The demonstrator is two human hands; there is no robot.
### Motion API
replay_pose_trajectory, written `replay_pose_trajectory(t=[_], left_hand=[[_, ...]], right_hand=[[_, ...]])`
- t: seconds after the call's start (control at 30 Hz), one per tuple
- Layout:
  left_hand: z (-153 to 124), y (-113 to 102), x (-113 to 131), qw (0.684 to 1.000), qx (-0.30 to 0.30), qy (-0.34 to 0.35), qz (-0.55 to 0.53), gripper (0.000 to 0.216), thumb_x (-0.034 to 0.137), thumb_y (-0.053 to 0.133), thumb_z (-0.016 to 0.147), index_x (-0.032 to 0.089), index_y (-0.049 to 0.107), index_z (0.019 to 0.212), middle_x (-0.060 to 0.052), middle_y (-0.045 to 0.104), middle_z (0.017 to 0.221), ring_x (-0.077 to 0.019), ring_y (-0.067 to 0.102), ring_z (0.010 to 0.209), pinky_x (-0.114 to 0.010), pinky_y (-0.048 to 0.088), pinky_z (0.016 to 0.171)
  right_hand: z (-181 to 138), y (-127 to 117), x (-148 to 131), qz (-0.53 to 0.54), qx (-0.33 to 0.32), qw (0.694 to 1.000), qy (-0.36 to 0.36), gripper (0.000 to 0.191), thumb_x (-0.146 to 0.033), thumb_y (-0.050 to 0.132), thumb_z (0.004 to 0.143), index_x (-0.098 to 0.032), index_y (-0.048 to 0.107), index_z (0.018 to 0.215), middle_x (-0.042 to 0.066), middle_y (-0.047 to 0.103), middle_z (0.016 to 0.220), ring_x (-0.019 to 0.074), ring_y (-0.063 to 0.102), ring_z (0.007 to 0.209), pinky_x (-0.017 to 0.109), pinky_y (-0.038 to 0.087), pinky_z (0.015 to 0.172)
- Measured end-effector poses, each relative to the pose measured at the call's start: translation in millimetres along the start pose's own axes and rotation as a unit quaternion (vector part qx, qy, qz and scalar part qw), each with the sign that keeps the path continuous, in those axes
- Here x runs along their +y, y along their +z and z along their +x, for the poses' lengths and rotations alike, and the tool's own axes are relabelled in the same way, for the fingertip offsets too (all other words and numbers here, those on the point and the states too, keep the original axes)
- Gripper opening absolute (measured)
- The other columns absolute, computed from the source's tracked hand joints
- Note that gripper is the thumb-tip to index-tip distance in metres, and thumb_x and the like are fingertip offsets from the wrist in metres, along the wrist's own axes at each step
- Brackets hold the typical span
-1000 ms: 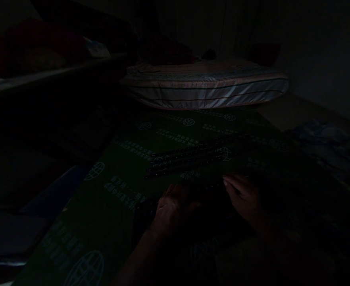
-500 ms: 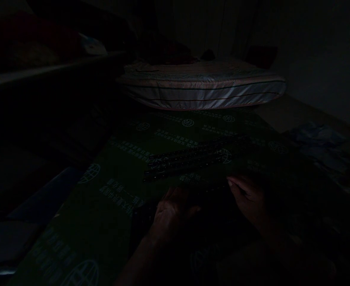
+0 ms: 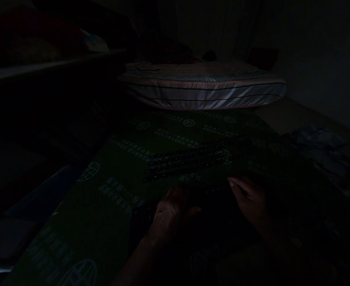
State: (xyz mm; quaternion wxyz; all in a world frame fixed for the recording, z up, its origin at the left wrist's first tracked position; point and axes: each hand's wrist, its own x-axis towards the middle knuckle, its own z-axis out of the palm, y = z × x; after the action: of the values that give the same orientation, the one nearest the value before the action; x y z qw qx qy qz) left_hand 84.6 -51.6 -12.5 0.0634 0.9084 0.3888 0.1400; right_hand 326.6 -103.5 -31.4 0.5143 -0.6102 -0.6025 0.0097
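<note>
The room is very dark. My left hand [image 3: 169,214] and my right hand [image 3: 248,198] are low in the middle, both curled around a dark thing [image 3: 212,190] between them that I cannot make out. They hover over a green printed sheet [image 3: 109,186] with globe logos and white text. Just beyond my fingers lie several long dark studded strips [image 3: 193,159], side by side on the sheet.
A striped mattress [image 3: 204,89] lies on the floor at the back. A dark shelf edge [image 3: 52,67] runs along the left. A blue flat object [image 3: 44,194] lies left of the sheet, and crumpled bluish cloth [image 3: 320,143] at the right.
Both hands stay almost in place; my right hand has shifted slightly to the right and down. The view has barely moved.
</note>
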Motion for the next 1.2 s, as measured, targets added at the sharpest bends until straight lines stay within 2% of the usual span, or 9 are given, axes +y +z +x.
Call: replay_pose_trajectory(t=[0.13,0.4,0.73,1.07,1.2], left_hand=[[-0.7,-1.5,1.5,1.000,-0.009,-0.003,-0.001,0.033,0.047,0.058,0.083,0.016,0.058,0.095,-0.007,0.063,0.090,-0.0237,0.059,0.084,-0.036,0.050,0.071],[-1.8,3.1,-1.4,1.000,0.021,0.003,0.001,0.033,0.047,0.060,0.081,0.018,0.059,0.096,-0.007,0.064,0.090,-0.0231,0.059,0.082,-0.034,0.050,0.068],[-2.4,2.0,0.1,1.000,0.009,-0.018,-0.008,0.028,0.039,0.068,0.076,0.017,0.060,0.091,-0.006,0.064,0.089,-0.0243,0.061,0.081,-0.036,0.052,0.068],[-2.5,-1.8,1.9,0.999,0.030,-0.023,-0.031,0.028,0.035,0.069,0.074,0.018,0.060,0.095,-0.006,0.065,0.091,-0.0234,0.061,0.081,-0.034,0.052,0.067],[-4.2,3.4,-0.9,0.999,0.044,-0.013,-0.029,0.026,0.037,0.064,0.078,0.019,0.060,0.096,-0.006,0.065,0.091,-0.0232,0.062,0.081,-0.034,0.051,0.067]], right_hand=[[-1.9,0.8,3.2,0.003,-0.003,1.000,0.000,0.015,-0.023,0.055,0.084,-0.024,0.069,0.090,0.005,0.071,0.086,0.0184,0.067,0.079,0.032,0.057,0.070],[-6.5,2.9,5.8,-0.004,-0.011,1.000,0.001,0.014,-0.024,0.056,0.085,-0.024,0.069,0.090,0.005,0.072,0.088,0.0188,0.068,0.080,0.032,0.057,0.070],[-10.2,8.1,10.1,-0.017,-0.019,1.000,0.000,0.015,-0.027,0.055,0.086,-0.024,0.069,0.092,0.004,0.072,0.089,0.0192,0.068,0.080,0.032,0.058,0.071],[-1.5,5.6,-3.7,-0.031,-0.016,0.999,-0.030,0.017,-0.029,0.054,0.087,-0.024,0.070,0.088,0.004,0.072,0.083,0.0185,0.069,0.073,0.029,0.059,0.064],[3.9,3.6,-20.8,-0.042,-0.067,0.995,-0.057,0.017,-0.027,0.053,0.087,-0.026,0.070,0.089,0.004,0.072,0.084,0.0180,0.069,0.073,0.028,0.058,0.065]])
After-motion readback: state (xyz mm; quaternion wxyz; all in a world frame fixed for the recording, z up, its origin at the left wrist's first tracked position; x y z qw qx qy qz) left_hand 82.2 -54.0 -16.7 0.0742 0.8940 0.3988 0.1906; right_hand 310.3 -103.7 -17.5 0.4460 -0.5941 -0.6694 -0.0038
